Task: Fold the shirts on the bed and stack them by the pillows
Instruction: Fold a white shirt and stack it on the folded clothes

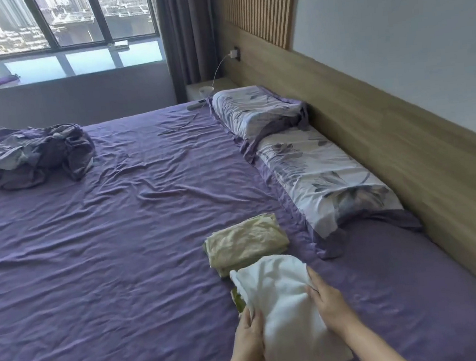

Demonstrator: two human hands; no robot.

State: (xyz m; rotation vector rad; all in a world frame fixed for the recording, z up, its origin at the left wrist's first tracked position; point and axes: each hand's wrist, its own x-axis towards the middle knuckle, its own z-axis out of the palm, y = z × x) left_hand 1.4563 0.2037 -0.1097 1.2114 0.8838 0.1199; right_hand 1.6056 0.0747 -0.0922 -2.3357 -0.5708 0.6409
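A folded white shirt (pixel 283 301) is held just above the purple bed sheet (pixel 121 249) near the front edge. My left hand (pixel 251 342) grips its left side and my right hand (pixel 328 302) grips its right side. A bit of green fabric (pixel 238 299) peeks out under its left edge. Just beyond it lies a folded pale yellow-green shirt (pixel 245 242), beside the nearer of two floral pillows (pixel 321 178). The second floral pillow (pixel 256 110) lies farther along the headboard.
A crumpled purple and white duvet (pixel 36 154) is heaped at the far left of the bed. A wooden headboard (pixel 402 147) runs along the right. A bedside shelf (pixel 210 88) holds a small white bowl and a charger cable. Windows are at the back.
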